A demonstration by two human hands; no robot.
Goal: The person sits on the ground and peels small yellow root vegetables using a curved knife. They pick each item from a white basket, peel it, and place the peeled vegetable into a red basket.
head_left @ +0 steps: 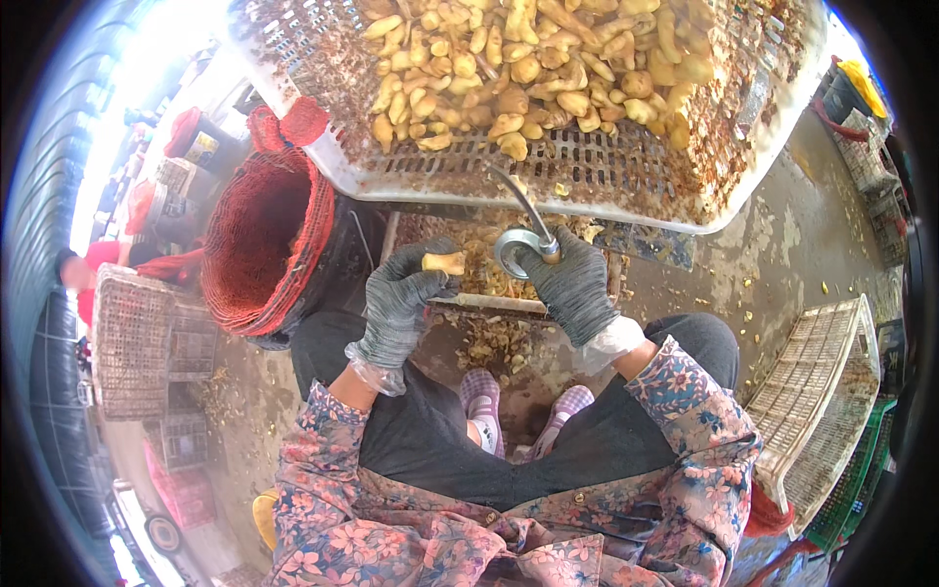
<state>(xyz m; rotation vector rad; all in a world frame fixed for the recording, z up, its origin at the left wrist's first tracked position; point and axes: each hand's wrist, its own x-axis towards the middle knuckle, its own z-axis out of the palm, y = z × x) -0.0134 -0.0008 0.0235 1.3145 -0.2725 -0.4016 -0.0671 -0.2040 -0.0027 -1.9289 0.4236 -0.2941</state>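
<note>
My left hand (409, 289), in a grey knit glove over a clear plastic one, pinches a short yellowish vegetable piece (444, 263) with a pale cut end. My right hand (577, 289), gloved the same way, is closed on a small hooked knife (531, 210). The knife's thin curved blade points up and left, and a metal ring (510, 252) sits at its base. Blade and piece are apart. Beyond my hands, a heap of yellow, knobby, root-like pieces (528, 78) lies in a large white slotted tray (548, 198) strewn with brown peelings.
A red mesh bag (323, 210) lines a dark bucket at the left. Under the tray's near edge, a crate (489, 304) holds scraps. White plastic crates stand left (132, 342) and right (817, 391), with a green crate (861, 479) beside the latter. Scraps dot the wet floor.
</note>
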